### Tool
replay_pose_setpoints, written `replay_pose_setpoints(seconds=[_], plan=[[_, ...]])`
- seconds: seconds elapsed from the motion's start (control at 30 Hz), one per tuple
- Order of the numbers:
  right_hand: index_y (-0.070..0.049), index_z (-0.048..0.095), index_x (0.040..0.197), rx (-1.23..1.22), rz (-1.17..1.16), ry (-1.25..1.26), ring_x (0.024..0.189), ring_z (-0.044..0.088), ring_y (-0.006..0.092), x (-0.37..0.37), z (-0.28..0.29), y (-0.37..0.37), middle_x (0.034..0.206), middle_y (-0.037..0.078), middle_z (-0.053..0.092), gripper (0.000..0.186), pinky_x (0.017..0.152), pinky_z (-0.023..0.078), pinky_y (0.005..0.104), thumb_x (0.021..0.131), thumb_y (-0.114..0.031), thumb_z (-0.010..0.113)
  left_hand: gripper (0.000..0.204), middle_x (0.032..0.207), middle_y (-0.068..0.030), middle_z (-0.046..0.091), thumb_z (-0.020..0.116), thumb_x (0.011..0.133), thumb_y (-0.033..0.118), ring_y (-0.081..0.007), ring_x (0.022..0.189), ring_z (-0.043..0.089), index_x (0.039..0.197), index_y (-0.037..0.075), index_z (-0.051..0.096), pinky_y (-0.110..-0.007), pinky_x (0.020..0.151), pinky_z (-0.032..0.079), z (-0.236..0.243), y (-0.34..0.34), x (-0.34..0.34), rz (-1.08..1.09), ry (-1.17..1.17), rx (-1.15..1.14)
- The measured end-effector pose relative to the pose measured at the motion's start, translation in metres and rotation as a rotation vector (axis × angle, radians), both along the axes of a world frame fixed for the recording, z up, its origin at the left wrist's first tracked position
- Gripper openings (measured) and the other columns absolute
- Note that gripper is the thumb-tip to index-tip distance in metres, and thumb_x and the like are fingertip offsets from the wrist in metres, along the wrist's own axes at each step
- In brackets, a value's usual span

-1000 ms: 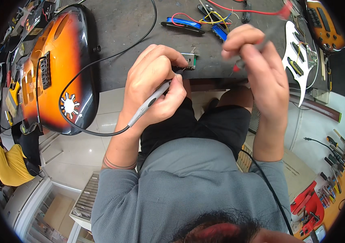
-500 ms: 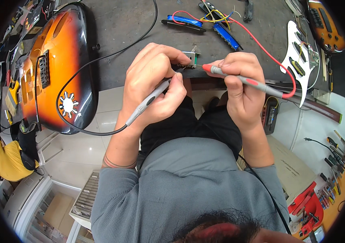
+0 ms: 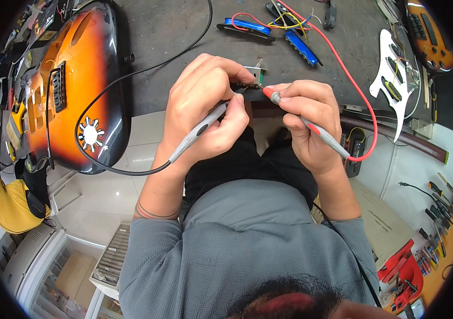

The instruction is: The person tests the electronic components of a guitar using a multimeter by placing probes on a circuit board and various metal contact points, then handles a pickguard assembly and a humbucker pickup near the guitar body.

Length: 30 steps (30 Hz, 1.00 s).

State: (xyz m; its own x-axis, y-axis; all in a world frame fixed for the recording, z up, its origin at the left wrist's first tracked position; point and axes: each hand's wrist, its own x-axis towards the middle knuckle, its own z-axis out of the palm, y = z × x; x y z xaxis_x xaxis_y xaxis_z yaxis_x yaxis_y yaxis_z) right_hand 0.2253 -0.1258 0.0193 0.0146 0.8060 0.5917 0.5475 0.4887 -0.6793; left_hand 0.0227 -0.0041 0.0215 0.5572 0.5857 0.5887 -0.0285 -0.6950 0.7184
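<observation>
Grey worktop [image 3: 173, 32] carries a sunburst guitar body [image 3: 72, 90] at its left edge. At the front edge, the left hand [image 3: 205, 109] grips a grey probe [image 3: 200, 130] and a small switch part [image 3: 253, 78]; the right hand [image 3: 306, 119] pinches a red-tipped probe [image 3: 311, 127] onto it. Testing contacts seems underway; both tips need steady placing.

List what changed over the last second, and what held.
The right hand came down from above the bench, took up the red probe and brought its tip to the small part at the bench edge. The left hand stayed put, gripping the black-leaded probe against that part. The sunburst guitar did not move.
</observation>
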Motion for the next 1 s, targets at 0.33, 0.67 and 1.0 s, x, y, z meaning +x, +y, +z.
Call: replay_pose_setpoints(seconds=[0.33,0.67,1.0], plan=[[-0.009,0.070,0.126,-0.017,-0.018,-0.112,0.108,0.076,0.0302,-0.003,0.007,-0.001,0.125,0.012,0.072,0.032,0.079,0.068,0.0384,0.097,-0.014,0.084,0.019,0.101,-0.0226,0.079,0.069,0.075,-0.009,-0.0320,0.090,0.075,0.078,0.000,0.052,-0.042,0.083,0.063,-0.002,0.000,0.000,-0.004,-0.004,0.004],[-0.008,0.069,0.125,-0.039,-0.007,-0.115,0.110,0.076,0.0309,-0.003,0.010,-0.003,0.126,0.013,0.071,0.030,0.082,0.067,0.0393,0.098,-0.013,0.083,0.019,0.101,-0.0225,0.079,0.069,0.075,-0.009,-0.0318,0.090,0.075,0.078,0.000,0.052,-0.042,0.083,0.063,-0.001,0.001,-0.001,-0.001,-0.001,0.005],[-0.007,0.069,0.127,0.011,0.002,-0.024,0.114,0.076,0.0307,0.002,0.000,-0.007,0.123,0.013,0.071,0.026,0.093,0.063,0.0395,0.106,-0.021,0.077,0.018,0.101,-0.0220,0.079,0.068,0.076,-0.008,-0.0309,0.089,0.075,0.078,0.000,0.053,-0.041,0.082,0.062,-0.002,0.001,0.000,-0.001,-0.009,0.009]])
